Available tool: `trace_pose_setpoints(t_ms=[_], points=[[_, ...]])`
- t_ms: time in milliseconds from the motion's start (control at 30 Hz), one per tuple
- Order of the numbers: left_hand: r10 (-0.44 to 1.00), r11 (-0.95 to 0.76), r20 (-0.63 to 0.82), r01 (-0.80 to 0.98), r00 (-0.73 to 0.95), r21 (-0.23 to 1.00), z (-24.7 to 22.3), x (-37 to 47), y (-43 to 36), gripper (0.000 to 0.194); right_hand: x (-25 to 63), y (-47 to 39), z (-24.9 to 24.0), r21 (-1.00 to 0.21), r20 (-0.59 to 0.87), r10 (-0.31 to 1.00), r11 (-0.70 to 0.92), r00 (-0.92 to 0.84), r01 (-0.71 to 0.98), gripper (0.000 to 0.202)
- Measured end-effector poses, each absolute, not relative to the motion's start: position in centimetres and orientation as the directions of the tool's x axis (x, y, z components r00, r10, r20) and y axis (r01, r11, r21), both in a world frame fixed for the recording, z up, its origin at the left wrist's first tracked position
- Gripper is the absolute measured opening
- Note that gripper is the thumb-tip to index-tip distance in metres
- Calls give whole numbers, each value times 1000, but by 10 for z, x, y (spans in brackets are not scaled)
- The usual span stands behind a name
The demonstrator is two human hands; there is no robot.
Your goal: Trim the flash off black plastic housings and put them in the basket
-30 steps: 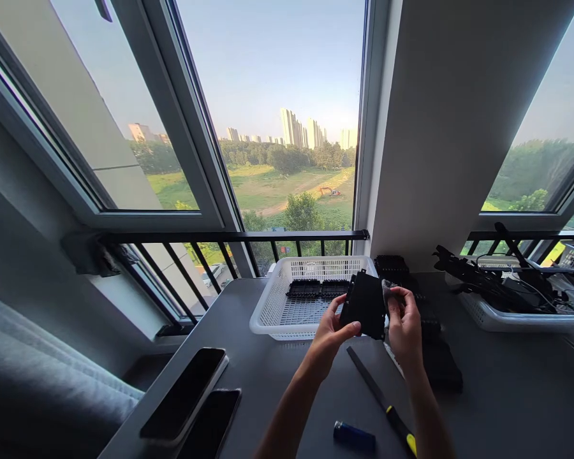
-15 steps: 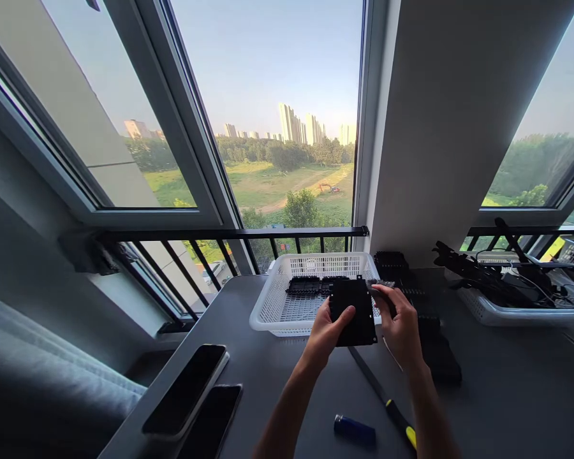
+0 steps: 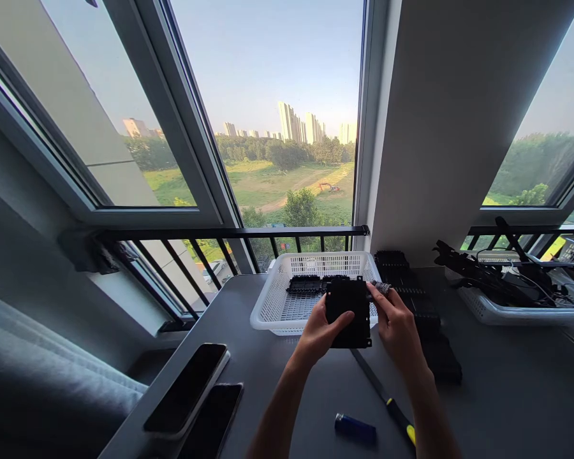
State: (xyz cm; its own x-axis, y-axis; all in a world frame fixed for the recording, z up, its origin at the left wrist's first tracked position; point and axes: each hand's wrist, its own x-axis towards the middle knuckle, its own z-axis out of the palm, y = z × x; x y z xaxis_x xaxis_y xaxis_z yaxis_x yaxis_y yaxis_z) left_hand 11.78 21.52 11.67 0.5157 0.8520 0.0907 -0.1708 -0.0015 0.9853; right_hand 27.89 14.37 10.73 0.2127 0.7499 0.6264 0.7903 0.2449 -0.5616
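A flat, black, square plastic part (image 3: 347, 294) with small notches along its edges is held up in front of the white basket. My left hand (image 3: 319, 331) grips its left side, thumb across the face and fingers behind. At its upper right edge is my right hand (image 3: 398, 322), closed on a small grey, rough-textured piece (image 3: 381, 287) that I cannot name. Inside the white basket (image 3: 262, 311) lie black toothed parts (image 3: 303, 285). Below my hands rests a long tool with a black and yellow handle (image 3: 398, 415), partly hidden by my right forearm.
A dark blue cylinder (image 3: 356, 428) lies near the front. Two phones (image 3: 186, 387) are on the left of the table. More black parts (image 3: 440, 357) run in a row at the right. Another white basket (image 3: 516, 315) holds cables and black pieces. A railing (image 3: 291, 232) borders the window.
The black part has shifted slightly left and turned a little. My right hand's fingers have come in closer to its upper right edge with the grey piece.
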Motion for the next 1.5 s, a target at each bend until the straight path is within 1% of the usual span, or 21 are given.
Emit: trace_pose_setpoints(t_ms=[167, 300, 433, 533, 633, 767, 867, 967, 1000, 1067, 1133, 1200, 1267, 1333, 1433, 1500], points=[[858, 33, 83, -216, 506, 976, 122, 115, 213, 47, 278, 143, 106, -548, 570, 804, 219, 169, 807, 54], [895, 74, 76, -315, 440, 946, 119, 116, 218, 49, 276, 141, 106, -522, 533, 843, 260, 73, 813, 63], [939, 99, 53, -415, 339, 905, 115, 114, 227, 61, 271, 139, 109, -488, 475, 878, 316, -57, 814, 59], [946, 123, 24, -428, 323, 895, 113, 110, 232, 68, 268, 136, 114, -496, 448, 889, 335, -94, 801, 57], [950, 123, 14, -417, 312, 900, 113, 107, 233, 68, 266, 132, 120, -505, 443, 890, 346, -107, 791, 55], [958, 56, 60, -388, 280, 920, 114, 107, 231, 66, 265, 129, 125, -524, 440, 893, 340, -93, 781, 52], [948, 6, 106, -348, 300, 938, 114, 108, 228, 62, 271, 127, 129, -602, 415, 905, 350, -94, 718, 46], [944, -3, 108, -317, 313, 949, 113, 110, 228, 60, 281, 123, 131, -693, 403, 910, 370, -93, 619, 35], [947, -3, 104, -315, 305, 949, 113, 110, 227, 61, 285, 122, 131, -712, 423, 904, 376, -66, 593, 32], [947, 13, 91, -321, 307, 947, 115, 111, 226, 61, 290, 121, 129, -725, 503, 862, 385, 57, 572, 28], [928, 57, 69, -322, 367, 945, 118, 112, 223, 58, 291, 123, 126, -713, 590, 778, 378, 214, 590, 29], [887, 113, 40, -301, 459, 947, 122, 113, 218, 54, 288, 127, 122, -690, 637, 710, 353, 299, 631, 33], [845, 151, 19, -273, 535, 950, 125, 113, 212, 50, 285, 133, 117, -662, 644, 711, 331, 283, 673, 38], [827, 162, 10, -257, 562, 953, 126, 113, 209, 47, 282, 138, 113, -638, 628, 743, 320, 232, 701, 43], [842, 162, 6, -263, 539, 951, 124, 113, 210, 47, 280, 140, 109, -616, 589, 789, 298, 175, 729, 51], [862, 156, 17, -298, 506, 942, 122, 113, 214, 48, 278, 139, 108, -600, 562, 818, 299, 124, 742, 56]])
